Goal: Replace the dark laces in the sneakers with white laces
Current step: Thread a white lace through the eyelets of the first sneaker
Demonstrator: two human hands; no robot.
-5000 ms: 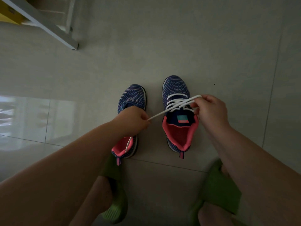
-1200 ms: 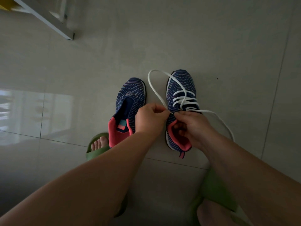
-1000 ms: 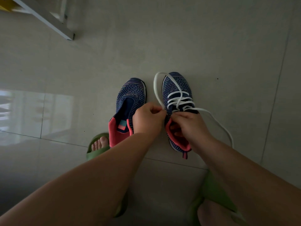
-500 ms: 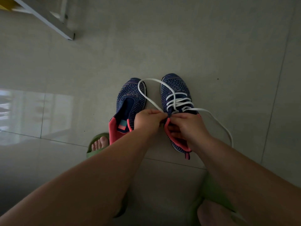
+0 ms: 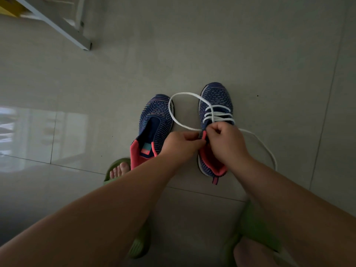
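Note:
Two blue knit sneakers with pink collars stand side by side on the tiled floor. The right sneaker (image 5: 216, 101) carries a white lace (image 5: 217, 114) threaded across its front. One lace end loops out to the left over the floor and comes back to my hands; the other trails off to the right. My left hand (image 5: 181, 145) pinches the pink top edge of this sneaker next to the lace. My right hand (image 5: 225, 141) pinches the lace at the same spot. The left sneaker (image 5: 156, 120) has no lace in it.
My feet in green slippers (image 5: 113, 170) sit just behind the sneakers, the second slipper (image 5: 256, 232) at lower right. A pale metal frame leg (image 5: 57, 24) crosses the top left corner. A bright window reflection lies on the floor at left.
The left loop of white lace has swung out wider over the gap between the sneakers. Both hands stay at the sneaker's top eyelets, shifted slightly up.

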